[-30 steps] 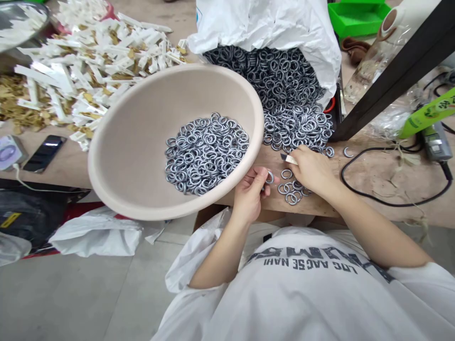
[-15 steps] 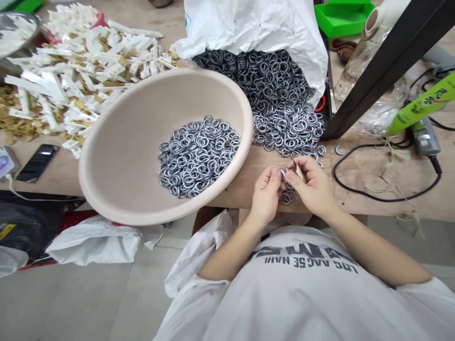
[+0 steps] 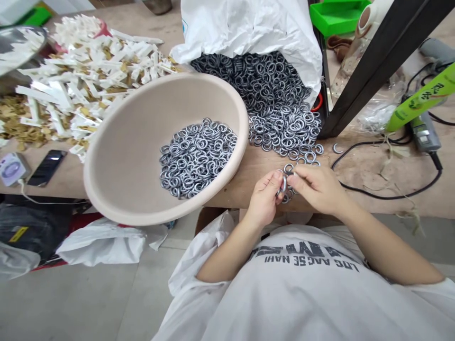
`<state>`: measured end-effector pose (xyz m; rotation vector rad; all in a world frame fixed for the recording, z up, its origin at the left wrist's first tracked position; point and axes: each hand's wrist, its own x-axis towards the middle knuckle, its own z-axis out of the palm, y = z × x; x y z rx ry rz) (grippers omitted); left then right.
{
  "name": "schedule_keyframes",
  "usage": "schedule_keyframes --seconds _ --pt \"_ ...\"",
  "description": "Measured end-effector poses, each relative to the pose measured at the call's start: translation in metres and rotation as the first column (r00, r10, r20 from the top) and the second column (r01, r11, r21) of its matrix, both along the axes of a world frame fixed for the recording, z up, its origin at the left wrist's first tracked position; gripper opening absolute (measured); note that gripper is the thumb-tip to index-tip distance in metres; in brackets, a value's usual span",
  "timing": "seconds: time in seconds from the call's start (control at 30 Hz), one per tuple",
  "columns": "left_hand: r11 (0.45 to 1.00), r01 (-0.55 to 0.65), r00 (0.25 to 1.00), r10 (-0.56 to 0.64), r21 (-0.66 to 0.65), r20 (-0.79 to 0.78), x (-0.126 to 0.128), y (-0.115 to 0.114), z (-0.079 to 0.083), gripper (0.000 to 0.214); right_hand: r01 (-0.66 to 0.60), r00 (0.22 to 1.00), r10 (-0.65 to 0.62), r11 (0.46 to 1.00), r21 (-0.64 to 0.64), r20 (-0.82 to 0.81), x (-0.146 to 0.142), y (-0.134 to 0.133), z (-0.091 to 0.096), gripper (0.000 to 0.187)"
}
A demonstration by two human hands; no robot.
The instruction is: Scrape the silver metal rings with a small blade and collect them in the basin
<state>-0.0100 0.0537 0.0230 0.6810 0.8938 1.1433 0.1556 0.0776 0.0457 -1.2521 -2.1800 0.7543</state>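
Note:
My left hand (image 3: 265,196) pinches a metal ring (image 3: 283,183) upright at the table's front edge. My right hand (image 3: 318,185) is closed beside it, fingertips meeting the same ring; what it grips is hidden. A few loose rings (image 3: 302,158) lie on the table just beyond my hands. A large beige bowl (image 3: 121,156) overhangs the table edge to the left, holding a heap of rings (image 3: 195,156). Behind, a white bag (image 3: 249,28) spills a big pile of rings (image 3: 277,99) onto the table.
White strips and tan pieces (image 3: 78,80) are heaped at the back left. A phone (image 3: 46,167) and a small device (image 3: 12,168) lie at the left edge. A black post (image 3: 366,61), a black cable (image 3: 387,192), a green bottle (image 3: 423,102) and a green tray (image 3: 334,14) are on the right.
My right hand left the loose rings on the table and came to my left hand. Both hands now meet on one ring near the table's front edge.

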Motion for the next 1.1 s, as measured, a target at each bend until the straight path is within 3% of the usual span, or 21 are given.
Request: schedule_keyframes --seconds 0.13,0.27,0.43,0.5,0.6,0.7,0.77,0.87,0.93,1.03,1.1 --pt "0.994 -0.106 0.993 0.107 -0.029 0.041 -0.021 0.002 0.002 0.049 0.114 0.979 -0.122 0.992 0.059 0.162 0.002 0.010 -0.013 0.041" --pt "0.963 -0.258 0.966 0.260 -0.081 0.011 -0.043 0.005 0.002 0.051 0.022 0.910 -0.054 0.996 0.082 0.410 -0.017 0.002 -0.017 0.035" --pt "0.966 -0.247 0.969 0.246 -0.080 -0.023 -0.054 0.002 -0.003 0.029 -0.010 0.863 -0.017 0.999 0.050 0.505 -0.039 0.002 -0.016 0.022" --pt "0.969 -0.236 0.970 0.232 -0.067 -0.068 -0.053 0.001 -0.006 0.025 0.068 0.918 -0.076 0.997 0.033 0.389 -0.039 0.008 -0.016 0.018" --pt "0.970 -0.244 0.952 0.239 -0.005 -0.191 -0.043 -0.001 -0.014 0.025 0.152 0.987 -0.159 0.974 -0.169 -0.029 -0.035 0.012 -0.017 0.024" --pt "0.972 -0.196 0.933 0.225 0.130 -0.280 -0.025 -0.005 -0.020 0.034 0.033 0.907 -0.206 0.904 -0.427 -0.367 -0.038 0.006 -0.017 0.030" --pt "0.967 -0.171 0.937 0.219 0.189 -0.273 -0.013 -0.006 -0.021 0.037 0.025 0.847 -0.274 0.876 -0.481 -0.455 -0.042 -0.001 -0.017 0.032" --pt "0.957 -0.200 0.941 0.247 0.209 -0.230 -0.003 -0.007 -0.018 0.033 0.172 0.766 -0.423 0.860 -0.480 -0.484 -0.043 -0.009 -0.019 0.035" --pt "0.961 -0.224 0.953 0.250 0.161 -0.171 -0.001 -0.006 -0.015 0.032 0.189 0.747 -0.424 0.874 -0.448 -0.512 -0.037 -0.011 -0.017 0.033" --pt "0.974 -0.228 0.971 0.228 0.009 -0.073 0.000 -0.003 -0.008 0.037 0.068 0.829 -0.211 0.957 -0.282 -0.517 -0.023 -0.013 -0.011 0.024" --pt "0.976 -0.210 0.977 0.208 -0.057 -0.034 0.001 -0.002 -0.003 0.040 0.020 0.930 -0.059 0.994 -0.112 -0.362 -0.015 -0.015 -0.005 0.027"
